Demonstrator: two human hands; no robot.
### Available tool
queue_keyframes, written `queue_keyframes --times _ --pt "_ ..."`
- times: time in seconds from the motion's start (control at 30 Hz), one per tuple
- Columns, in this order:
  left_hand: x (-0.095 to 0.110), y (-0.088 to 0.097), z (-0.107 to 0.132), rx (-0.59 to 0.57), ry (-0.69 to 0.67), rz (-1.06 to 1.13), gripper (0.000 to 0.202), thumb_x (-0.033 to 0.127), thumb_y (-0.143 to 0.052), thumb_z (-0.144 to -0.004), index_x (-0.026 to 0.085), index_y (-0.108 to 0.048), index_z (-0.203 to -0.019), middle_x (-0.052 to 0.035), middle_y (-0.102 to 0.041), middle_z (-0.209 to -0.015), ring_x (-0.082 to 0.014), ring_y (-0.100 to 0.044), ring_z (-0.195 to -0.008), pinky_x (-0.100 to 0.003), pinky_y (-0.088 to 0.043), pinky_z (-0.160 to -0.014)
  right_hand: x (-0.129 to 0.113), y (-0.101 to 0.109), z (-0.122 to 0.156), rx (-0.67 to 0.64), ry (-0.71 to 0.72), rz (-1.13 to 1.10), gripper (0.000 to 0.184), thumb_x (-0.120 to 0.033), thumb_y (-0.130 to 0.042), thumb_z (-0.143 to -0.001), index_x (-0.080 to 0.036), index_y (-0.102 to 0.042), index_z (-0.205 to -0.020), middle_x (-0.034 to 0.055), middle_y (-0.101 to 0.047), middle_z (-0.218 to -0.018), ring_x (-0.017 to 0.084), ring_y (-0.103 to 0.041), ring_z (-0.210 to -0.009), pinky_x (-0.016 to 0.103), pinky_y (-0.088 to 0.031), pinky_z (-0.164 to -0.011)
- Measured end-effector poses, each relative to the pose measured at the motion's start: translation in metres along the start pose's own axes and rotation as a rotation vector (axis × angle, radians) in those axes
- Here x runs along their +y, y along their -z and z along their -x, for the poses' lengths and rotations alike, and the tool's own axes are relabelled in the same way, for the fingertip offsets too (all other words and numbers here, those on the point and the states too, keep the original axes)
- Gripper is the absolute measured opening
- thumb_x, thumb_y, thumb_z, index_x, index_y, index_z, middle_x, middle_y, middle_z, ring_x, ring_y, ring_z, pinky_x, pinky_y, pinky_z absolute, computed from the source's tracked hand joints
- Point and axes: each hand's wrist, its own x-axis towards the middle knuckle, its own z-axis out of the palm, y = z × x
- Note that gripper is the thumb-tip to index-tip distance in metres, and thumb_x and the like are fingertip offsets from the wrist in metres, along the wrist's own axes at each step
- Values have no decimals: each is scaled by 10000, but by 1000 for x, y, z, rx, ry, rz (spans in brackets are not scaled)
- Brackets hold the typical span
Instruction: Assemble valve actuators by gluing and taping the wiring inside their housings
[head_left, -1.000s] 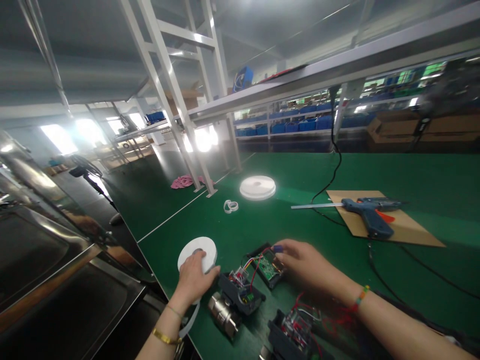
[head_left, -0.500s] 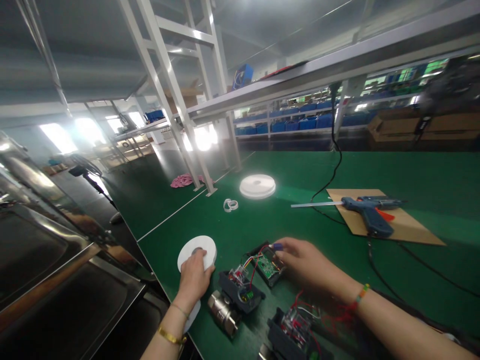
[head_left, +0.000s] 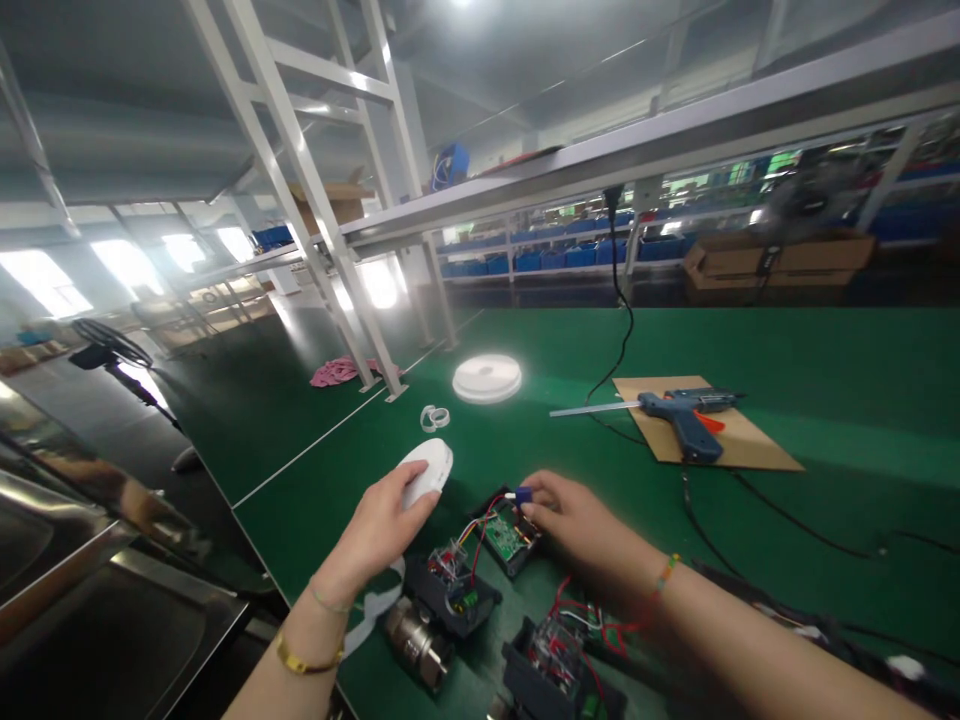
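My left hand (head_left: 375,535) grips a white tape roll (head_left: 426,468) and holds it tilted above the green table, a loose strip of tape (head_left: 373,606) trailing down from it. My right hand (head_left: 574,520) pinches a small blue part (head_left: 522,495) at the edge of a green circuit board (head_left: 505,536) in an open black housing. Red and coloured wires run from that board to a second black unit (head_left: 454,595) beside a metal valve body (head_left: 416,645). A third wired black unit (head_left: 551,655) lies near my right forearm.
A blue glue gun (head_left: 679,415) with a white stick lies on a cardboard sheet (head_left: 739,445), its black cable (head_left: 750,495) trailing across the table. A flat white tape reel (head_left: 487,378), small tape rings (head_left: 435,417), a pink cloth (head_left: 337,372) and a white shelf frame (head_left: 330,240) stand farther back.
My left hand has lifted the white tape roll off the table and tipped it up. The view has shifted, so everything sits further left. My right hand stays at the circuit board.
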Motion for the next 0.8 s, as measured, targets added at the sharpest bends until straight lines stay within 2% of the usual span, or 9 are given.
queue_keyframes --times 0.1,0.17,0.37,0.6,0.8 --pt "25 -8 -12 -68 -99 98 587 455 -512 -896 159 -564 -1400 -97 -615 -1429 -261 -593 -1281 -364 -429 -1117 -6 1 1 0 7 -1 87 -223 -562 -886 -197 -607 -957 52 -757 -890 206 -701 -840 298 -505 -733" --pt "31 -17 -18 -111 -131 140 608 432 -519 -883 116 -569 -1400 -126 -619 -1420 -281 -590 -1286 -393 -426 -1130 -8 2 1 5 11 7 75 -189 -576 -876 -196 -615 -940 49 -758 -891 205 -701 -842 295 -502 -737" --pt "26 -38 -17 -226 -177 204 574 379 -516 -890 130 -573 -1405 -120 -618 -1425 -277 -586 -1297 -401 -427 -1143 -12 -2 1 32 26 35 98 -141 -591 -875 -196 -631 -946 34 -759 -893 200 -698 -847 293 -491 -758" --pt "27 -45 -20 -319 -235 175 591 345 -505 -908 113 -519 -1452 -125 -530 -1514 -275 -493 -1397 -416 -322 -1224 -18 -6 3 49 48 90 99 -145 -620 -876 -196 -642 -958 29 -765 -904 196 -708 -855 282 -488 -754" --pt "35 -48 -25 -345 -274 163 572 311 -488 -933 159 -481 -1485 -91 -475 -1560 -257 -441 -1440 -436 -279 -1245 -22 -7 4 62 60 157 112 -139 -627 -884 -206 -642 -973 21 -766 -916 198 -710 -868 282 -481 -767"
